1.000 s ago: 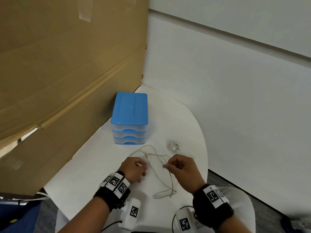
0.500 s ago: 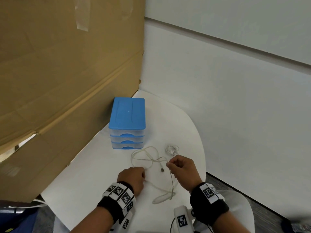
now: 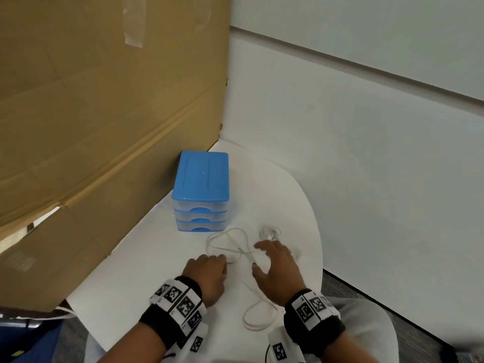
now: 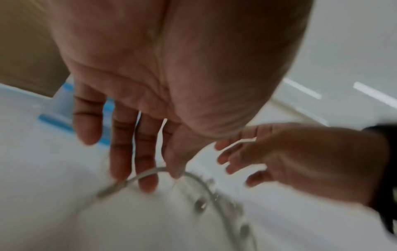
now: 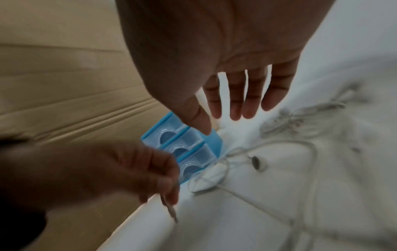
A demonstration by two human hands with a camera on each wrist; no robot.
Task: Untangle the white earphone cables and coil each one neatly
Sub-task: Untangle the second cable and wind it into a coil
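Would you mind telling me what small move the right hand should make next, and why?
Probably lower the right hand to pinch the loose cable near its earbud. Its fingers hover spread and hold nothing, the left hand grips one end, and a coiled cable lies behind.

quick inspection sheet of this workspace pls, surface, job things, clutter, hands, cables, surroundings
surface: white round-edged table, bare where visible.
job's things: loose earphone cable spread in open loops between the hands; coiled earphone cable lying apart, beyond the right hand.
clutter: blue drawer box, three drawers closed.
grippers: left hand pinches a strand of the loose cable; right hand open, fingers spread, holding nothing.
cables: nothing seen besides the earphones.
surroundings: cardboard sheet on the left, white wall behind.
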